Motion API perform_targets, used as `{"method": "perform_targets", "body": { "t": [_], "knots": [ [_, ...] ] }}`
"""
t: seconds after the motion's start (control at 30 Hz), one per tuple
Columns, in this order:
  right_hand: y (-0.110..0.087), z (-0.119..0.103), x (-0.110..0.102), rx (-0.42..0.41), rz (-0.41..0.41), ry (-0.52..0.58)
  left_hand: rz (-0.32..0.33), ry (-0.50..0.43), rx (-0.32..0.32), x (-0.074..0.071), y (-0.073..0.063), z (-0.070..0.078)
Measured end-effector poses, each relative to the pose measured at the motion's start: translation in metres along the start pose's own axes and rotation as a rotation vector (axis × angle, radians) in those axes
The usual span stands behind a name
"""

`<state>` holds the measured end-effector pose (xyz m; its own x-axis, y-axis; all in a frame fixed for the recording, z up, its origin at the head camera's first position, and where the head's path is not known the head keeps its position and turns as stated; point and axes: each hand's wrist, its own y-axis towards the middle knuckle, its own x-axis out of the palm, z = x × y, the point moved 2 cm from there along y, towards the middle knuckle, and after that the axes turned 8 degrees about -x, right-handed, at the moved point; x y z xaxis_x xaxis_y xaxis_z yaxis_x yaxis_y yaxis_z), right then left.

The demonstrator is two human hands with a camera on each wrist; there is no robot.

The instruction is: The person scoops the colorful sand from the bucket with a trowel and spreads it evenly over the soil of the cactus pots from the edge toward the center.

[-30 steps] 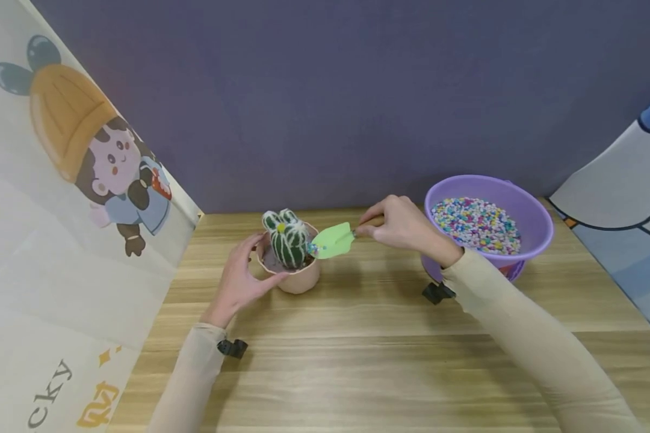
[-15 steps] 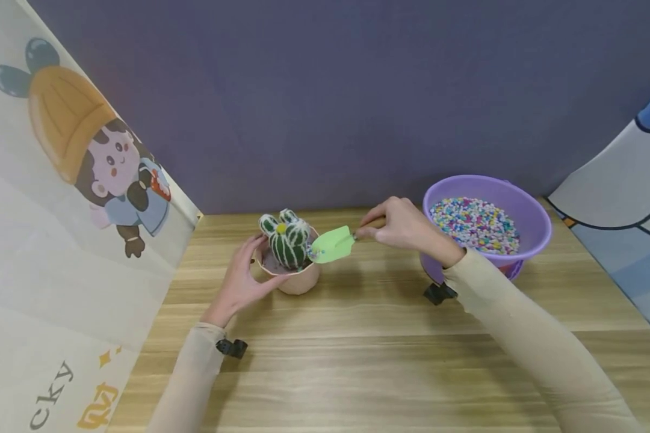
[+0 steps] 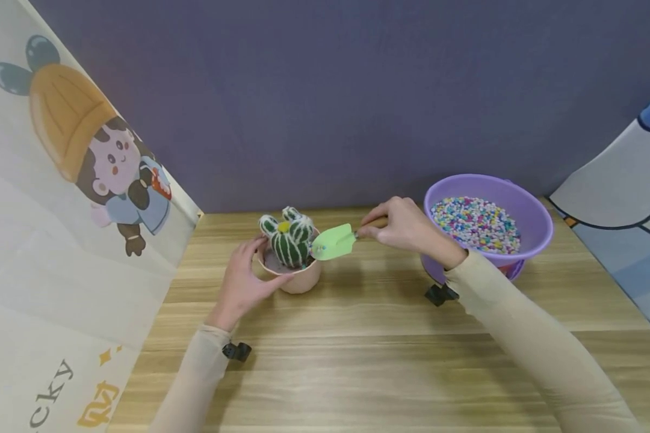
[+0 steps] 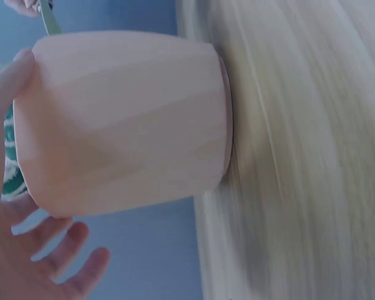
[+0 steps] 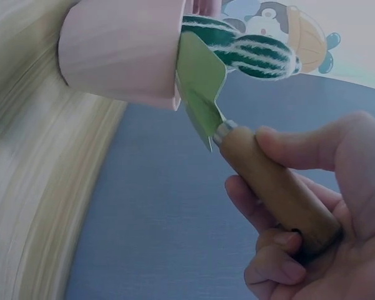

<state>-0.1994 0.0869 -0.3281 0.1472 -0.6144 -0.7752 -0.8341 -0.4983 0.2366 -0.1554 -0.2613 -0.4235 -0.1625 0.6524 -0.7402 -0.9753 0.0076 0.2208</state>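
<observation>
A green cactus (image 3: 289,248) with white stripes and a yellow flower stands in a pale pink flower pot (image 3: 299,282). My left hand (image 3: 244,282) holds the pot by its rim, thumb at the near side and fingers at the left. In the left wrist view the pot (image 4: 125,119) hides part of the cactus. My right hand (image 3: 403,225) grips the wooden handle of a light green trowel (image 3: 333,242). Its blade lies over the pot's right rim, close beside the cactus, with a few coloured beads near the tip. The right wrist view shows the blade (image 5: 200,78) tilted at the rim.
A purple bucket (image 3: 536,234) with many small coloured beads (image 3: 476,225) stands at the right, behind my right forearm. The wooden tabletop (image 3: 346,361) meets a dark blue back wall (image 3: 325,108). Printed white panels (image 3: 59,240) close off both sides.
The trowel's blade has dipped slightly and come back up, and fewer beads show on it. The cactus has shifted a little in the pot. Both hands keep their holds.
</observation>
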Motion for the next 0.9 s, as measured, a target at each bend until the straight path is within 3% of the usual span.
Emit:
{"method": "perform_targets", "body": {
  "t": [0.2,0.57,0.9],
  "knots": [
    [-0.001,-0.004,-0.001,0.005,0.016,-0.015,0.05,0.072,0.011,0.001,-0.003,0.007],
    [-0.005,-0.006,-0.001,0.021,0.009,-0.015,-0.068,-0.048,0.058,-0.001,0.002,-0.007],
    [-0.006,-0.004,-0.003,0.018,-0.004,-0.006,-0.05,-0.039,0.025,-0.002,0.003,-0.005]
  ]
}}
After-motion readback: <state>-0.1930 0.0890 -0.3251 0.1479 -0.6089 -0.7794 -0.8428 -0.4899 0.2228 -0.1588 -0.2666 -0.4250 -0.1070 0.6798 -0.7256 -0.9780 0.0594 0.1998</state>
